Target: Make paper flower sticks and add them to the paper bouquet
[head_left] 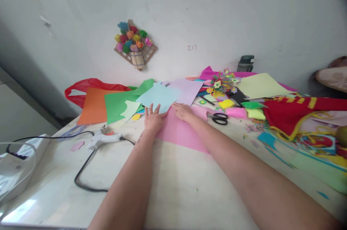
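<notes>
A person's bare forearms reach across a glossy white tabletop [173, 194], with a long white power strip [34, 156] at its left side. Nearby lies a white plastic glue gun [104, 140] with a black cord.

At centre, a flat sheet of pink paper [183, 134] lies on the tabletop under the two hands. The left hand [154, 120] spreads its fingers wide, palm down, at the sheet's upper left edge, its fingertips by the lower edge of a light-blue paper sheet [158, 96]. The right hand [184, 111] lies palm down on the pink paper's upper part, fingers extended and close together. Neither hand is closed around anything.

Just right of the pink paper rest black-handled scissors [213, 117]; farther right is a red cloth piece with yellow trim [284, 114]. Beyond the hands, the light-blue sheet overlaps a lavender paper sheet [189, 91], with green paper [118, 105] and an orange paper sheet [93, 109] to the left.

Toward the back are a cluster of multicoloured flower shapes [221, 83] and a dark, lidded bottle [245, 64]. On the pale wall [230, 13], a diamond-shaped lattice ornament with colourful flowers [137, 56] hangs left of the handwritten number "217" [192, 48].
</notes>
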Demonstrator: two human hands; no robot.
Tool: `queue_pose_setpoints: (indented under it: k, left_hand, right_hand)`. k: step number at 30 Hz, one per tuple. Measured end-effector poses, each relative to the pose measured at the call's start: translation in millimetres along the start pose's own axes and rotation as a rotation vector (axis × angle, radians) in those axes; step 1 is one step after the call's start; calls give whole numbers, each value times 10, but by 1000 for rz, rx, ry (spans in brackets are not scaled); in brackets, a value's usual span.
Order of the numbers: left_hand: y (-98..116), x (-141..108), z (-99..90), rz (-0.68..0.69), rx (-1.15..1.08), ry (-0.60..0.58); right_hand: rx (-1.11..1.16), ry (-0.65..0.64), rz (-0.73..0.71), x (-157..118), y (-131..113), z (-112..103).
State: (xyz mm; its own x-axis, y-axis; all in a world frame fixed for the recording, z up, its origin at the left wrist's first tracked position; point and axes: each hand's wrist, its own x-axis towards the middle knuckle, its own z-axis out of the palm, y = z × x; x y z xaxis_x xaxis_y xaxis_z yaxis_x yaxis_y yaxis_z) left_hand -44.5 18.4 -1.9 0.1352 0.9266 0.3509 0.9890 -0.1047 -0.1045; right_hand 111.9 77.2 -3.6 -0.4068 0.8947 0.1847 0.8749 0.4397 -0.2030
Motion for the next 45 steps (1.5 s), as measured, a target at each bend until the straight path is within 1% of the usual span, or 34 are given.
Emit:
queue_pose_setpoints:
  k: [4, 8, 17, 25, 29, 32, 35, 38, 41, 45]
  left_hand:
    - [3, 9, -6, -6, -2, -28]
    - [12, 16, -23, 3, -1, -32]
    - [45, 19, -70, 16, -4, -45]
    - [61, 6, -129, 69, 13, -103]
    - [81, 11, -142, 52, -16, -141]
    - [83, 11, -144, 58, -27, -162]
    - [79, 0, -146, 90, -42, -180]
    - [80, -10, -143, 89, -66, -183]
    - [85, -13, -124, 70, -88, -170]
    - [89, -16, -101, 72, -94, -153]
  right_hand:
    - [-21, -13, 20, 22, 7, -23]
    - [-51, -39, -25, 23, -32, -59]
    - [-92, -53, -51, 64, -61, -17]
    - [-97, -84, -73, 35, -92, -84]
    - [-101, -97, -66, 27, -137, -122]
    - [-88, -131, -53, 46, -161, -174]
    - [-11, -155, 11, 85, -117, -230]
    - [124, -114, 66, 122, -5, -255]
    - [149, -63, 20, 132, 84, -231]
    - [31, -81, -38, 81, 53, -198]
